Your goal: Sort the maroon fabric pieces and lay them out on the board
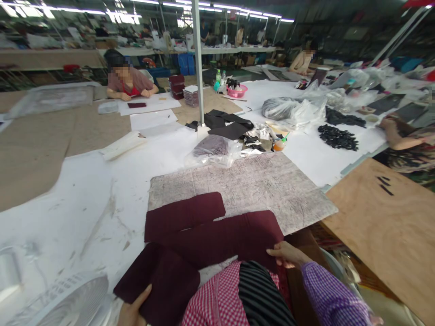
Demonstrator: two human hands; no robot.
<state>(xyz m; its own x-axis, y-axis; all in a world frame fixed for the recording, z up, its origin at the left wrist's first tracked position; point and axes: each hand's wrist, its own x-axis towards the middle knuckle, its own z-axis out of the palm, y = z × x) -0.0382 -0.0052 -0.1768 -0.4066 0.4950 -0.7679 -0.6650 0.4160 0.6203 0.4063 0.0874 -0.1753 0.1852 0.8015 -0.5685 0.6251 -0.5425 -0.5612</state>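
Note:
At the lower left, my left hand (135, 309) grips a dark maroon fabric piece (170, 283), thumb on top and fingers hidden beneath. My right hand (283, 254) pinches the right edge of a long maroon fabric panel (231, 235) between thumb and fingers. The left part of that panel passes under or against the piece in my left hand; the overlap hides which. Behind it, another maroon panel (186, 215) lies flat with nobody touching it. These panels rest partly on a scuffed grey board (258, 181) at the table's near edge.
A fan (74, 301) stands at the lower left. Beyond the board are a plastic-wrapped bundle (214, 149), black scraps (231, 129) and a metal post (198, 63). A plywood board (390, 226) is at right. Co-workers sit across the table and at right.

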